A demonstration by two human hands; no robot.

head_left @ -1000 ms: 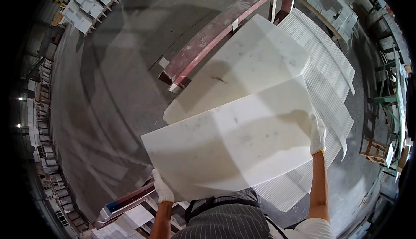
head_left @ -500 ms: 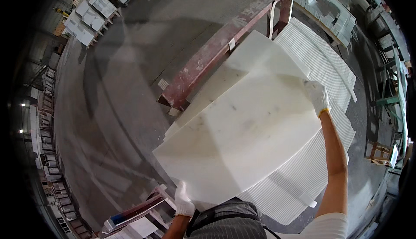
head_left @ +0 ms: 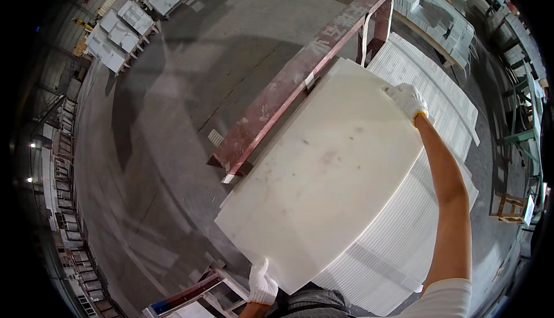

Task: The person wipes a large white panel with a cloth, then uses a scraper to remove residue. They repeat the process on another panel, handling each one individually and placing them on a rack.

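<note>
A large white stone slab (head_left: pixel 323 168) with faint grey spots spans the middle of the view, leaning close to a dusty red metal frame (head_left: pixel 306 78). My left hand (head_left: pixel 262 286), in a white knitted glove, grips the slab's near left edge with the thumb lying on its face. At the far right edge, my right hand (head_left: pixel 408 100) is closed on the slab, gloved in white with a yellow cuff. The fingers of both hands are partly hidden at the slab's edge. Another slab lies beneath, with only a thin strip of its edge showing.
Ribbed white panels (head_left: pixel 384 225) lie right of and beneath the slab. A smaller red frame (head_left: pixel 190 295) stands at lower left, near my left hand. Stacked pale tiles (head_left: pixel 438 15) fill the far right; crated slabs (head_left: pixel 124 26) stand far left on the grey floor.
The slab has turned and shifted toward the red frame, covering most of the slab behind. My right hand has moved up and left; my left hand has moved right and slightly nearer.
</note>
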